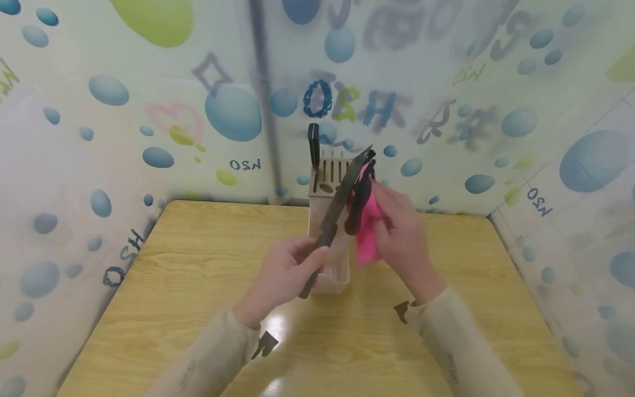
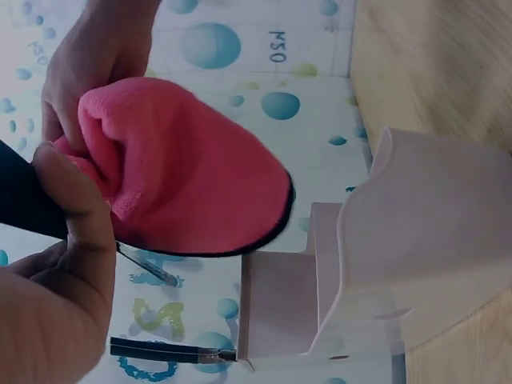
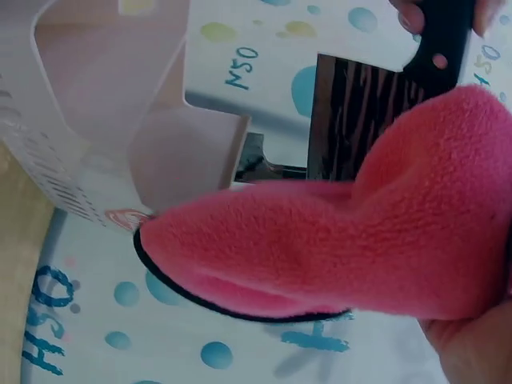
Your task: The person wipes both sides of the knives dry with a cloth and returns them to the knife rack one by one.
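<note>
My left hand (image 1: 285, 270) grips a kitchen knife by its black handle (image 2: 24, 192). The knife's dark blade (image 1: 342, 198) slants up and to the right in the head view. A pink cloth (image 3: 320, 248) with black edging is pinched in my right hand (image 1: 404, 237), close to the right side of the blade. In the left wrist view the cloth hides most of the blade. Behind the hands stands a pale knife holder (image 1: 324, 193) with slots in its top. Another black-handled knife (image 1: 314, 144) stands upright in its left slot.
The holder stands on a wood-grain table (image 1: 223, 237), towards its back edge. A perforated tray (image 1: 334, 273) forms its front bottom. Patterned sheeting (image 1: 233, 110) with blue bubbles encloses the table at the back and both sides.
</note>
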